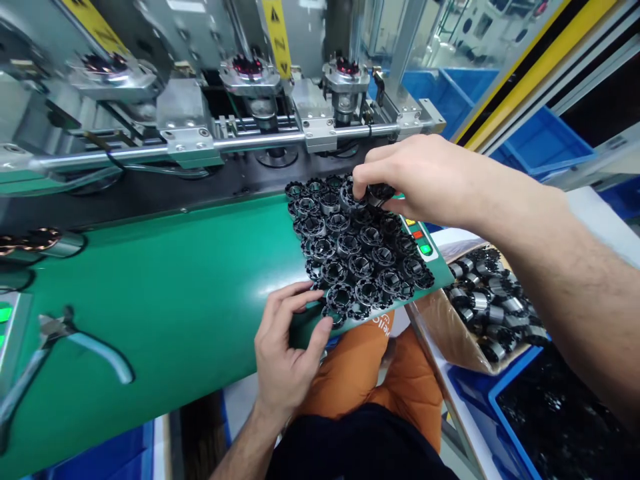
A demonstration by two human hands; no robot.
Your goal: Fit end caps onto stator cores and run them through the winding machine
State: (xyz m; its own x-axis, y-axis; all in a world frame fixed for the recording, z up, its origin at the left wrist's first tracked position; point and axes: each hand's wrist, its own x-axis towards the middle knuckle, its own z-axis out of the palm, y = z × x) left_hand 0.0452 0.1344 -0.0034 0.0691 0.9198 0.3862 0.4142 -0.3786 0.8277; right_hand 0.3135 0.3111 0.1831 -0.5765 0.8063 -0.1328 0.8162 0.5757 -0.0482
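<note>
Black ring-shaped stator cores (349,245) with toothed rims stand in packed rows, stacked in layers, on the right part of the green bench top (200,280). At the back right of this block my right hand (400,175) is closed around a stator core (354,195), fingertips at its ring; a second core beneath the palm is partly hidden. My left hand (293,340) rests at the front left corner of the block. Its thumb and fingers are spread apart, with the fingertips against or very close to the lowest front core (334,317).
Behind the bench is a machine with metal winding heads (250,73) and a rail (260,141). Pliers (63,327) and copper-wound stators (55,241) lie left. A box of loose cores (493,300) and a blue bin (520,380) stand right, near lit buttons (425,249).
</note>
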